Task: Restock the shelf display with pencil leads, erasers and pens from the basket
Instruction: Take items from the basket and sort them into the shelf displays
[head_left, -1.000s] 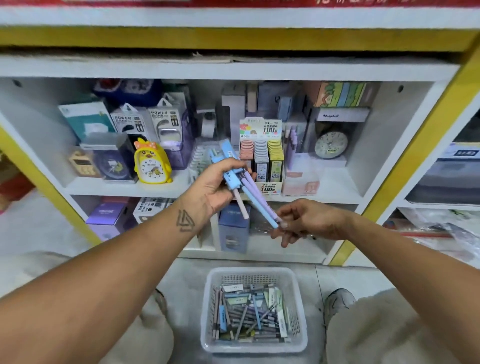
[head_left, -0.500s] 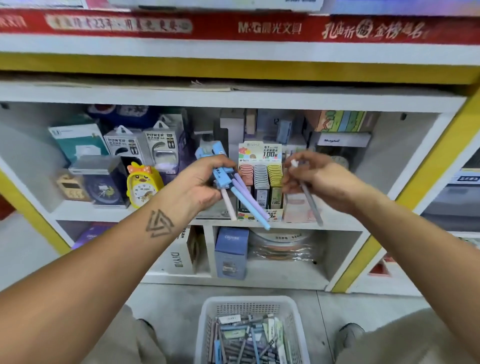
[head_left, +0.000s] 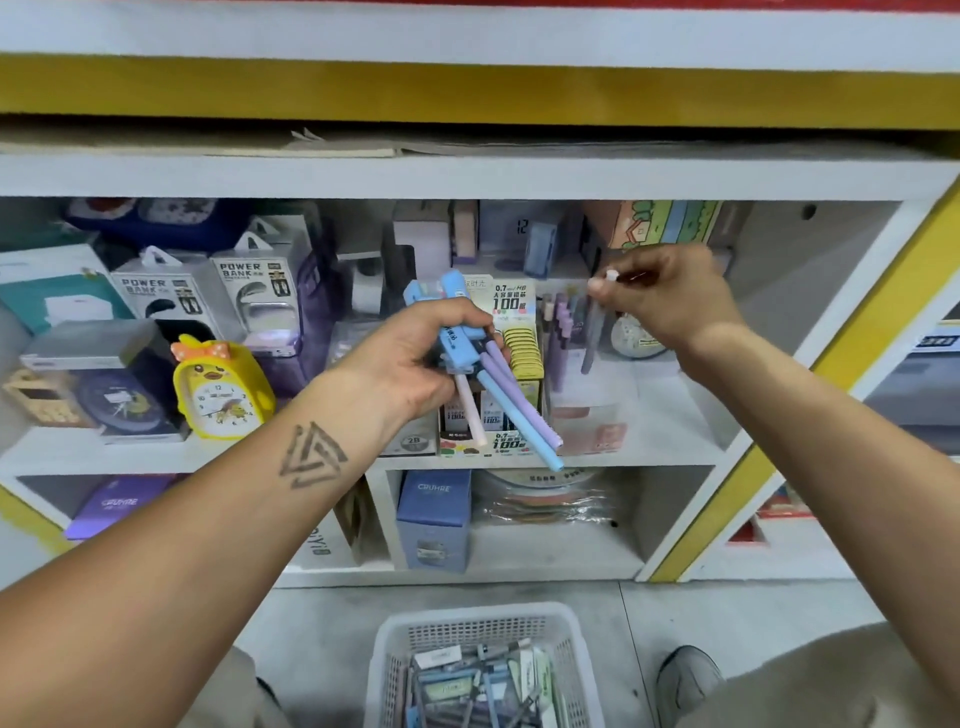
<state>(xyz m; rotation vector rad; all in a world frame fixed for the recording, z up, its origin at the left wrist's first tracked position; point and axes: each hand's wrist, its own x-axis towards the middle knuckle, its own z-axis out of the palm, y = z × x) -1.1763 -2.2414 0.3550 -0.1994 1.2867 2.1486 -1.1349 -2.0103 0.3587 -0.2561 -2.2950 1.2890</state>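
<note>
Pastel pens (head_left: 511, 410), blue, lilac and pale pink, fan downward from the left hand (head_left: 415, 358), which is closed around them together with a blue carded pack (head_left: 452, 332); their tips hang in front of the lead display (head_left: 511, 374) on the middle shelf (head_left: 670, 447); the right hand (head_left: 670, 301) is raised to the display's right, its fingertips (head_left: 597, 285) pinched on the white top end of a grey pen (head_left: 592, 332) that hangs upright among purple pens (head_left: 558, 332) standing in a clear holder; the grey pen's lower end lies behind the holder's wall, so its seating cannot be told; a yellow duck clock (head_left: 221, 395) and power bank boxes (head_left: 249, 296) stand left of the hands on the same shelf; a blue box (head_left: 434, 519) stands in the compartment below; a white basket (head_left: 483, 670) sits on the floor at bottom centre, between the person's knees, holding more pens and packs in a loose pile; a grey shoe (head_left: 685, 680) shows just right of it.
</note>
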